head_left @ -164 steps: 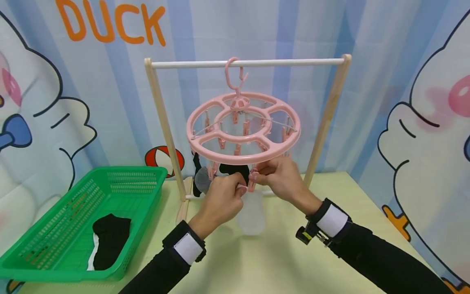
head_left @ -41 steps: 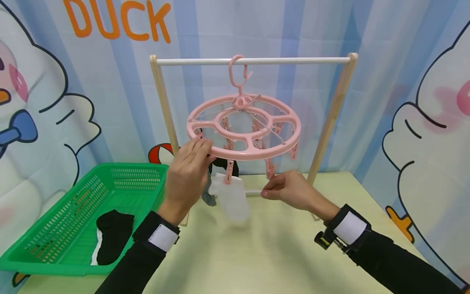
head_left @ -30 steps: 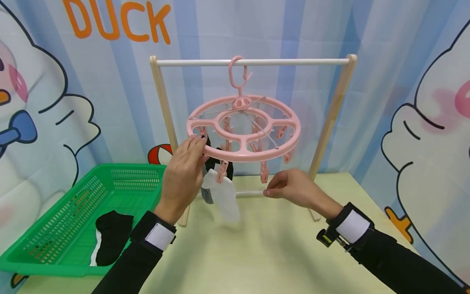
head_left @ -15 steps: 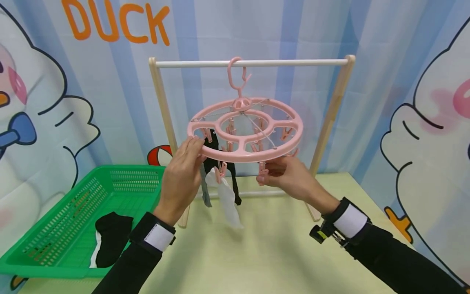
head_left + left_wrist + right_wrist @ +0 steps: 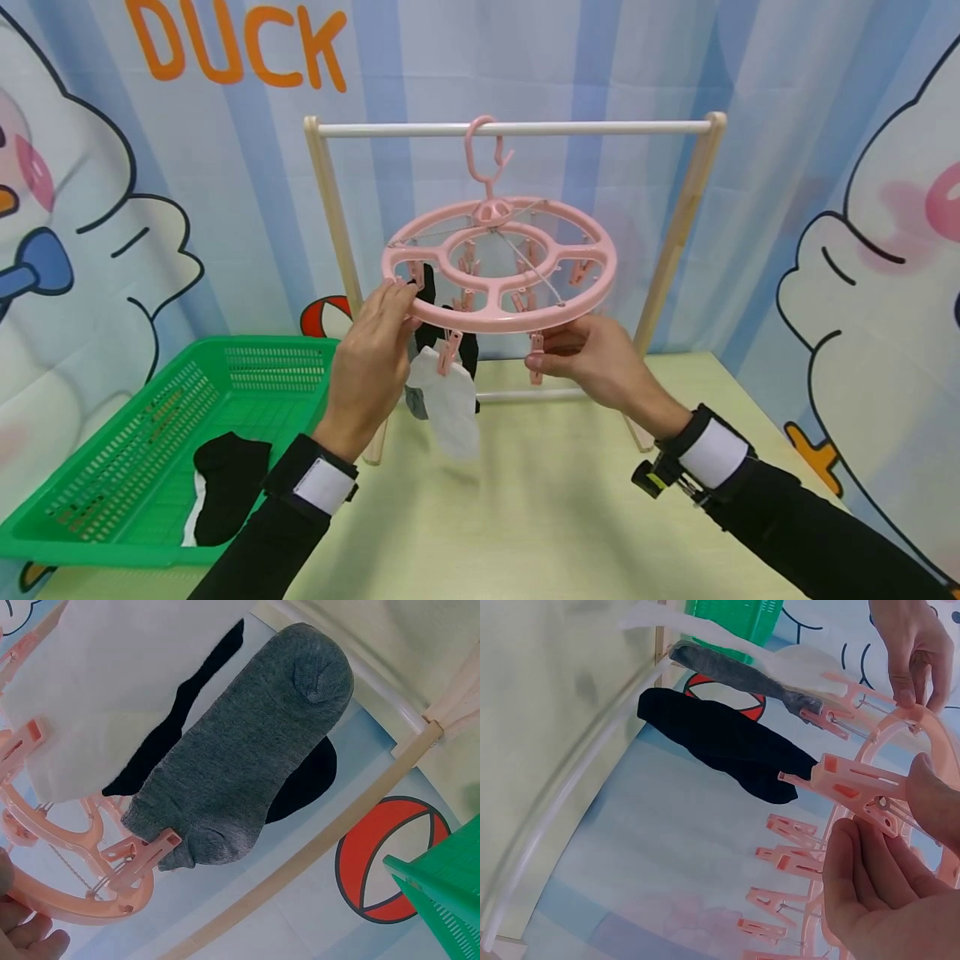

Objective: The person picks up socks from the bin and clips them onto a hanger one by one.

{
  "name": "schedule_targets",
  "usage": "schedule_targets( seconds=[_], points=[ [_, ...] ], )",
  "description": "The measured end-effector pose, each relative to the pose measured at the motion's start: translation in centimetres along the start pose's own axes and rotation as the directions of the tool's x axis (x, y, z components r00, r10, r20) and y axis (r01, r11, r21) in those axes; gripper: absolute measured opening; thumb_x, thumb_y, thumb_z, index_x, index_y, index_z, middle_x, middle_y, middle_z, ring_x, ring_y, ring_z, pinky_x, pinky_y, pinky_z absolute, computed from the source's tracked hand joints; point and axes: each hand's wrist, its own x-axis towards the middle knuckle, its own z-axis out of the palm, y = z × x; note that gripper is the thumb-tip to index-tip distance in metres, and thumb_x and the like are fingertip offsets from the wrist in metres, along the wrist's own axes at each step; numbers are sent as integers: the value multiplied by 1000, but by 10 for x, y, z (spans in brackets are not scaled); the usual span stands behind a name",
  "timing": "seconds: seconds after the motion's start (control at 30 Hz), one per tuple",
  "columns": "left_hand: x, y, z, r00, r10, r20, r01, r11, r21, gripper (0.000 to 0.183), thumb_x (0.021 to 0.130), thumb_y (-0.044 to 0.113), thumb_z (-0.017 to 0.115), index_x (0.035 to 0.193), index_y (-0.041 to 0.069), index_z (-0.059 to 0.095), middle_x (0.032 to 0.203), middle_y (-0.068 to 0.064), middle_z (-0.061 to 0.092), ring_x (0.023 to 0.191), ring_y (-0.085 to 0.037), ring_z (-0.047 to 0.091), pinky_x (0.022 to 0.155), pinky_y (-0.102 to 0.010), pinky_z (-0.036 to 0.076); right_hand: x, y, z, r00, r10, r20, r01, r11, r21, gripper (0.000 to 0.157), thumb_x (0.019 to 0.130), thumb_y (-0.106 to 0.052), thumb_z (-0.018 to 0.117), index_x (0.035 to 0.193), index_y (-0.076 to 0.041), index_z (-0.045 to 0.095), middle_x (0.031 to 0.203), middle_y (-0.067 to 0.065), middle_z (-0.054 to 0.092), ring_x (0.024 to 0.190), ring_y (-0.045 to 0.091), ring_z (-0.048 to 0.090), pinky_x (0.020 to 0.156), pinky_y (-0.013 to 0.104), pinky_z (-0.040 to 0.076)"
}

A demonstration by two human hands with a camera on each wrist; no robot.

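Note:
A pink round clip hanger (image 5: 491, 319) hangs by its hook from a white rail. My left hand (image 5: 367, 367) grips the ring's left front edge between thumb and fingers. My right hand (image 5: 596, 362) pinches a pink peg (image 5: 855, 780) under the front right of the ring; nothing is between that peg's tips. A white sock (image 5: 450, 408) dangles from another peg, just right of my left hand. Behind it a grey sock (image 5: 240, 742) is clipped up, filling the middle of the left wrist view. A black sock (image 5: 720, 746) hangs beyond, partly covered in the head view.
The rail (image 5: 585, 128) rests on wooden posts, one (image 5: 678, 229) at the right. At the left stands a green basket (image 5: 296, 467) with a black-and-white sock (image 5: 228, 487) inside. A printed curtain (image 5: 247, 208) backs the pale table (image 5: 525, 517).
My left hand has gone from the white sock to the ring. The hanger has turned, carrying that sock leftward. My right hand dipped away, then rose to take hold of another peg.

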Motion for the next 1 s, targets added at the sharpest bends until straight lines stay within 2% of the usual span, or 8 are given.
schedule_targets(
  seconds=[0.2,0.47,0.57,0.67,0.77,0.8,0.9,1.0],
  points=[
    [0,-1,-1,1000,5,4,-5,1000,-1,41,89,1,68,128,-4,57,128,-19,58,124,-31,48,95,-48,46,0,-1,1,1000,-7,2,7,1000,-10,19,85,-8,76,102,-5,69,92,6,72,86,13,68,78,37,56],
    [-1,-6,-3,1000,19,-7,-18,999,32,47,86,3,72,130,-3,58,127,-22,58,126,-34,45,106,-49,34,-1,-1,0,1000,10,6,-10,1000,-25,17,85,-9,76,101,-5,70,92,5,72,88,12,68,79,38,56],
    [-2,-12,-6,1000,13,-20,-12,999,48,47,85,4,73,129,-3,58,123,-22,60,122,-36,48,105,-51,35,-1,-1,0,1000,14,9,-14,1000,-17,17,85,-8,75,101,-5,70,93,5,72,88,12,68,80,38,56],
    [-4,-23,-12,999,-16,-40,20,996,90,42,85,7,74,124,-2,60,112,-22,64,110,-38,56,95,-53,46,-1,-1,0,1000,17,9,-17,999,-27,17,85,-9,76,101,-6,70,94,4,72,89,12,67,80,37,56],
    [-8,-40,-21,997,-68,-42,74,984,162,33,87,12,74,114,-2,63,90,-19,68,82,-35,63,70,-50,55,0,-1,0,1000,22,14,-21,999,-35,17,85,-11,76,100,-6,70,94,4,72,90,12,67,80,38,56],
    [-11,-47,-24,995,-88,-41,94,979,183,29,87,12,73,111,-3,64,83,-19,67,72,-35,61,61,-48,55,0,-1,0,1000,24,14,-23,999,-38,17,85,-11,76,100,-7,70,94,4,72,90,12,67,80,38,56],
    [-21,-70,-34,989,-151,-3,147,956,252,21,90,13,70,99,-4,64,65,-18,62,53,-35,56,45,-48,47,0,0,0,1000,30,11,-29,999,-28,17,85,-10,76,101,-6,70,94,5,72,90,12,67,80,38,56],
    [-34,-94,-45,963,-256,80,219,924,312,17,91,10,68,94,-6,63,62,-20,58,52,-36,54,43,-49,46,0,1,0,1000,26,9,-26,1000,-14,18,85,-8,75,102,-5,70,95,6,72,89,13,67,80,37,56]
  ],
)
